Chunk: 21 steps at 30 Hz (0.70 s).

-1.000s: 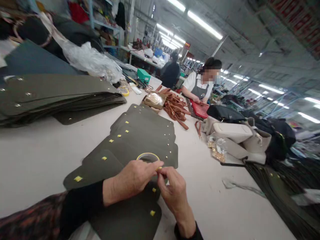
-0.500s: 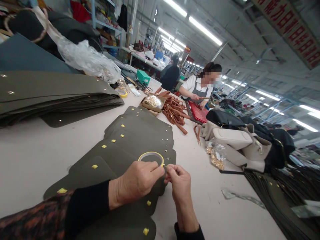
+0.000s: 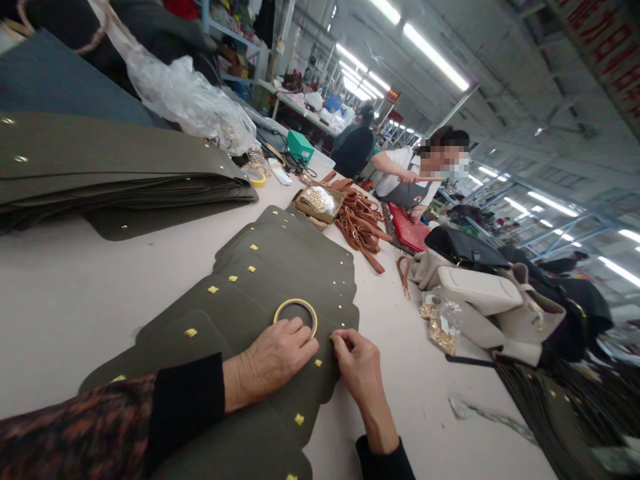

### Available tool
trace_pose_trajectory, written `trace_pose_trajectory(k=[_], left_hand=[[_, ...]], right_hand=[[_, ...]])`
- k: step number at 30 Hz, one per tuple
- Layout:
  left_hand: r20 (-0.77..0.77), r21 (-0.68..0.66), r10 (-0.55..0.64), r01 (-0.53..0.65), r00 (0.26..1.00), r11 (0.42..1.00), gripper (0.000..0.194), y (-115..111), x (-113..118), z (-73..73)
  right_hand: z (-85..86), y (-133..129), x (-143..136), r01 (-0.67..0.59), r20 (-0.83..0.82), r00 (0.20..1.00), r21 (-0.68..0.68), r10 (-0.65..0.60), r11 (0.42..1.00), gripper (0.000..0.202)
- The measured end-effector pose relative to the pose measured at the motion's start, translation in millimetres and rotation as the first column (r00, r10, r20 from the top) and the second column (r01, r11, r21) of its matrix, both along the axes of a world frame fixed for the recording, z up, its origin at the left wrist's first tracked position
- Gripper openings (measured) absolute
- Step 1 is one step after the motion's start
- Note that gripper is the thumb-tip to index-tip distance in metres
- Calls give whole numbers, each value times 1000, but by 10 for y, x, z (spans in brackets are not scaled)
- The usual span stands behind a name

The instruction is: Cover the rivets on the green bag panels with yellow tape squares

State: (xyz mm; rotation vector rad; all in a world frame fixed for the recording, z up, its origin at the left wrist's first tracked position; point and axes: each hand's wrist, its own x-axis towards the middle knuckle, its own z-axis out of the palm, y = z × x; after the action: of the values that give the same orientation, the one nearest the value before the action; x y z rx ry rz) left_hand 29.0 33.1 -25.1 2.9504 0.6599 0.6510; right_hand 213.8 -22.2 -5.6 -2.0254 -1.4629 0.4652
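Note:
Overlapping dark olive panels (image 3: 280,267) lie fanned out on the pale table, with small yellow tape pieces (image 3: 299,419) stuck on several of them. My left hand (image 3: 277,357) is closed on the near edge of a yellow tape roll (image 3: 313,313), which it holds over the panels. Just to the right, my right hand (image 3: 357,360) pinches thumb and forefinger together at the panels' right edge. A tiny yellow bit shows at those fingertips. The two hands are apart.
Stacked olive panels (image 3: 125,167) lie at the left. Brown straps (image 3: 363,220) and a box of gold parts (image 3: 317,202) are beyond. Bags (image 3: 480,290) and a packet of gold hardware (image 3: 443,333) lie right. A person (image 3: 415,173) works across the table.
The tape roll and my left hand have shifted slightly left, away from my right hand. A yellow piece now shows between the hands. The camera view has tilted a little.

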Motion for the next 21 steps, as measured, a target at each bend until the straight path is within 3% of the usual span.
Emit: trace_pose_trajectory(k=[6,9,12,14,17,19,21], left_hand=[[39,-7,6,-6,999,1000,5,10,4,-9],[39,-15,-4,5,999,1000,7,-2,-19,-13],[35,-20,0,1,999,1000,7,-2,-32,-17],[41,-25,4,-3,999,1000,7,8,-32,-20],[47,-38,4,-2,999,999,9,20,-30,-19],[38,-47,-7,9,999,999,9,17,-32,-10],[28,-56,-29,30,999,998,10,8,-39,8]], right_hand=[[6,42,7,-24,244,969,-8,25,1000,18],[30,6,81,21,228,973,-10,-18,1000,28],[67,-79,156,15,170,985,118,-35,993,26],[87,-131,170,-102,248,967,196,52,975,23],[88,-142,128,-313,413,880,130,235,941,23],[70,-95,82,-310,461,852,62,248,949,24],[53,-18,48,-221,474,860,13,188,975,22]])
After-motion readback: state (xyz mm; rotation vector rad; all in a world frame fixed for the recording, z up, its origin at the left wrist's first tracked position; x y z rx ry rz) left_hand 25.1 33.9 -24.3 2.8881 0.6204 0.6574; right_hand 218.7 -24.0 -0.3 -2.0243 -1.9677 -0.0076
